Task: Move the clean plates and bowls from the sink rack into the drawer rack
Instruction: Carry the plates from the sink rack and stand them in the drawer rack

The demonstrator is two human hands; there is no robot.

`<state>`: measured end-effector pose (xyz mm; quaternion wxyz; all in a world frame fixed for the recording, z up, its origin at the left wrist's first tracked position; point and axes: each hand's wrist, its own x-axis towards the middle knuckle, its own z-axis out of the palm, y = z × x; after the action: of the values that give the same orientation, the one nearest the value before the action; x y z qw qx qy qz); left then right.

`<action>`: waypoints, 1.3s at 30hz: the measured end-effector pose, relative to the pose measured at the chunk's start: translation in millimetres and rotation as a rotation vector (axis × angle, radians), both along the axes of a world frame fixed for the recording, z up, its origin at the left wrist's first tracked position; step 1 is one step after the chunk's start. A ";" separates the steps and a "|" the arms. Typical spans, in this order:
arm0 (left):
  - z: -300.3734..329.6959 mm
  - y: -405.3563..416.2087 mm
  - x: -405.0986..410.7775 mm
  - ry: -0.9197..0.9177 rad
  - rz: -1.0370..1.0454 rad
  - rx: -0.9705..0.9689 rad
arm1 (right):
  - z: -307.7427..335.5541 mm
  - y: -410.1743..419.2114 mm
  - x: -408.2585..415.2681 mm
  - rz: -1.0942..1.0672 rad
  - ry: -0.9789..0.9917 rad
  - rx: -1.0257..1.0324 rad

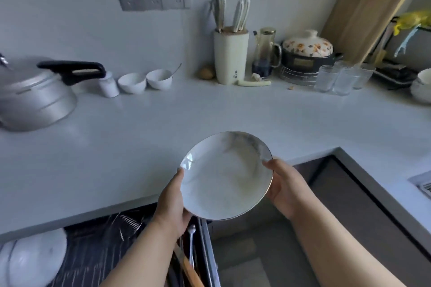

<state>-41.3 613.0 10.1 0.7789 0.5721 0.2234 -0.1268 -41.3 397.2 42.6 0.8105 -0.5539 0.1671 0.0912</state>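
Transfer step: left hand (171, 202) and right hand (283, 187) are gripping plate (225, 176) by opposite rims, above open drawer rack (100, 247); next, likely lowering it leftward into a slot

Dim, bluish daylight; soft focus throughout, wide-angle bending at the edges, small window glare on the plate (226, 177).

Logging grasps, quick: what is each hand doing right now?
Left hand: fingers grip the plate at its left rim.
Right hand: fingers grip the same plate at its right rim.
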 end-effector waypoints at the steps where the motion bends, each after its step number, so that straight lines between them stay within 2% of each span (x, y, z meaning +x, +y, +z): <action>1: -1.0 19.7 -6.8 0.001 0.024 0.013 | -2.1 18.3 0.4 0.042 -0.002 -0.011; 6: -9.2 110.7 -42.0 0.079 0.161 0.110 | -10.7 101.8 -1.6 0.208 0.004 -0.077; 10: -32.0 184.0 -69.1 0.130 0.180 0.244 | -18.2 165.6 -12.3 0.300 0.091 -0.139; 18: -63.2 292.8 -126.3 0.210 0.399 0.534 | -52.0 277.0 -40.1 0.459 0.248 -0.170; 25: -96.4 363.3 -171.2 0.294 0.309 0.803 | -95.0 352.5 -58.2 0.495 0.416 -0.253; 30: -108.5 382.0 -184.4 0.231 0.201 1.021 | -120.9 405.5 -55.7 0.535 0.395 -0.409; 36: -133.4 395.2 -197.9 0.241 0.062 1.359 | -150.6 457.3 -42.3 0.593 0.305 -0.587; 39: -141.3 397.7 -200.5 0.182 0.038 1.454 | -159.1 477.0 -34.9 0.636 0.289 -0.704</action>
<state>-241.9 1010.7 -131.2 0.1831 0.9277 0.3248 0.0202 -76.3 874.2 -116.5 0.4750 -0.7992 0.1211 0.3479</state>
